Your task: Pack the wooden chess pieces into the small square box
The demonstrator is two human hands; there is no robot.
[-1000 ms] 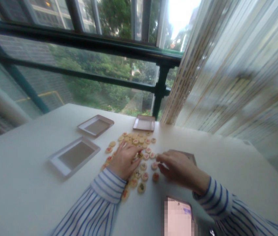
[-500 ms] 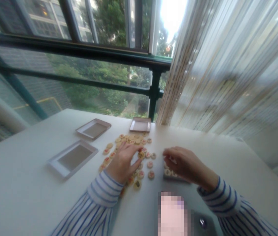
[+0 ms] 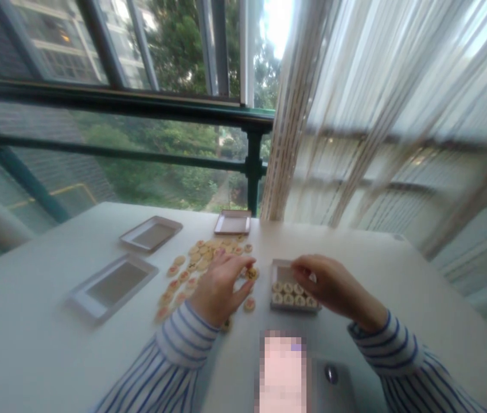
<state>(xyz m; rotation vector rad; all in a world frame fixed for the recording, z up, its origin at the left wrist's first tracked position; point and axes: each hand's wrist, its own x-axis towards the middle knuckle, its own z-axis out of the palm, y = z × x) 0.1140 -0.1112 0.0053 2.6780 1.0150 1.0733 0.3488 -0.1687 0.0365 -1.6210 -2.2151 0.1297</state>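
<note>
Above the right side of a loose spread of round wooden Chinese chess pieces (image 3: 184, 276), my left hand (image 3: 215, 288) pinches one chess piece (image 3: 251, 274) between thumb and fingers. My right hand (image 3: 333, 285) is over the right side of a small shallow box (image 3: 283, 274). Its fingers are drawn together, and I cannot make out whether a piece is between them. In the near half of that box, chess pieces (image 3: 288, 299) stand in two neat rows with their marked faces up; my right hand hides the right end of the rows.
Two shallow trays, one nearer (image 3: 116, 287) and one farther (image 3: 152, 234), lie on the left of the white table (image 3: 32, 321). A smaller tray (image 3: 233, 222) is at the far edge. A blurred-out object (image 3: 284, 373) and a dark flat item (image 3: 333, 387) lie near me.
The view has turned slightly right. My right hand has shifted right relative to the box, uncovering more of its rows. My left hand has moved right over the loose pieces, still holding its piece.
</note>
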